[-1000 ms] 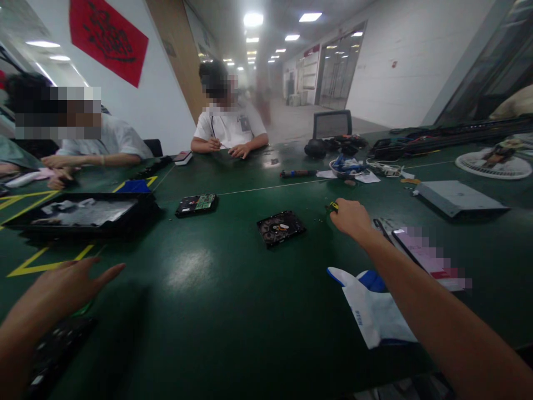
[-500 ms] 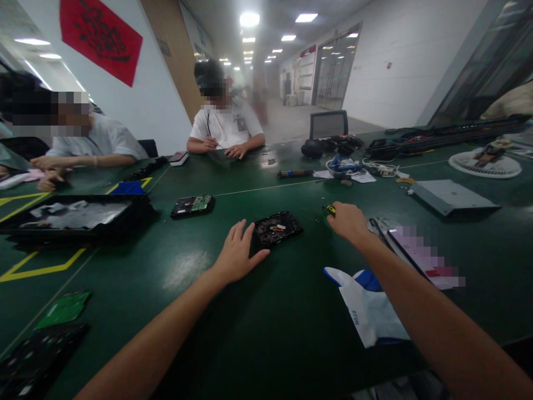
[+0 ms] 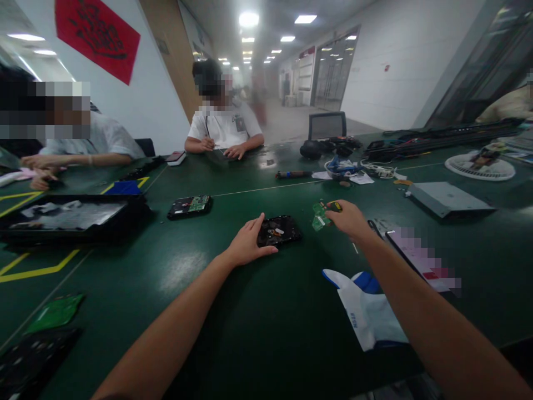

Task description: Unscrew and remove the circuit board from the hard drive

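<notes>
A black hard drive [image 3: 287,233] lies on the green table in front of me. My left hand [image 3: 246,244] grips its left end, thumb along the near edge and fingers at the far edge. To the right of the drive, my right hand [image 3: 345,218] is closed around a screwdriver [image 3: 335,206] with a yellow and black handle; its thin shaft sticks out below the hand. At the fingertips of that same hand is a green circuit board [image 3: 320,216], just above or touching the table; I cannot tell which.
Another hard drive [image 3: 189,206] lies behind left, near a black tray [image 3: 137,208]. A loose green board [image 3: 56,313] lies at lower left. White and blue gloves [image 3: 370,311], a phone [image 3: 412,258] and a grey metal box [image 3: 449,197] are at right. Two people sit across the table.
A green circuit board now shows at my right hand's fingertips, where none was visible before. My left hand has shifted right and closed round the hard drive's end.
</notes>
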A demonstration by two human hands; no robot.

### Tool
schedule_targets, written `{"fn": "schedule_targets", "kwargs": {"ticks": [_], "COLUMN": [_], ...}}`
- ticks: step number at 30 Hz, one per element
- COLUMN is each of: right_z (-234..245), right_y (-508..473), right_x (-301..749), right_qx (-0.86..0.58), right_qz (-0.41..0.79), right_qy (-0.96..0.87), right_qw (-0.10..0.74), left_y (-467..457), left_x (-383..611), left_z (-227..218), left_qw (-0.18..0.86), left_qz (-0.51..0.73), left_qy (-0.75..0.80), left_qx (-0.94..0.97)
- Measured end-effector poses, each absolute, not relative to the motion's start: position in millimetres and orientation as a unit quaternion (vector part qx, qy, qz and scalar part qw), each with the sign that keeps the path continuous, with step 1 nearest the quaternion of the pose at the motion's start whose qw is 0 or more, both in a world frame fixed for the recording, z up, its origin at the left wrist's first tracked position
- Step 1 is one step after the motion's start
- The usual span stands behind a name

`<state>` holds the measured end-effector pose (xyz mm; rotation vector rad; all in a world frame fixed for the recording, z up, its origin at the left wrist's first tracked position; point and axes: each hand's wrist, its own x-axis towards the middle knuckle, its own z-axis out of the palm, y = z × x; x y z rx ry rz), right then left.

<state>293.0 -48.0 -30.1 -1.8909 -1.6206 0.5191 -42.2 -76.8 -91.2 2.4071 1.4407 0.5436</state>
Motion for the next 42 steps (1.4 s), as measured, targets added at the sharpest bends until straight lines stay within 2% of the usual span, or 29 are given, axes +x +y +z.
{"fn": "schedule_targets", "kwargs": {"ticks": [2, 4, 7, 10, 14, 20, 29, 42], "right_z": [-28, -28, -31, -38, -47, -55, -62, -65], "right_y": [-52, -58, -65, -66, -60, -55, -60, -69], "right_x": [279, 263, 240, 226, 222, 232, 237, 230], "right_qx": [-0.668, -0.611, -0.553, -0.541, -0.529, -0.501, -0.485, -0.519], "right_qz": [0.342, 0.46, 0.576, 0.615, 0.635, 0.632, 0.629, 0.551], "right_qy": [-0.553, -0.514, -0.47, -0.457, -0.462, -0.502, -0.528, -0.573], "right_qw": [0.361, 0.388, 0.376, 0.345, 0.321, 0.313, 0.3, 0.313], "left_y": [-78, -79, -85, -97, -120, -146, -167, -168], "left_x": [-52, -58, -59, -52, -34, -4, 23, 29], "left_z": [-90, -90, -93, -96, -93, -84, -91, -84], "left_qw": [0.167, 0.172, 0.141, 0.076, -0.009, -0.051, 0.042, 0.044], "left_qz": [0.185, 0.189, 0.207, 0.233, 0.26, 0.271, 0.174, 0.123], "left_qy": [0.463, 0.445, 0.451, 0.484, 0.511, 0.53, 0.535, 0.539], "left_qx": [0.851, 0.858, 0.857, 0.84, 0.819, 0.802, 0.825, 0.832]}}
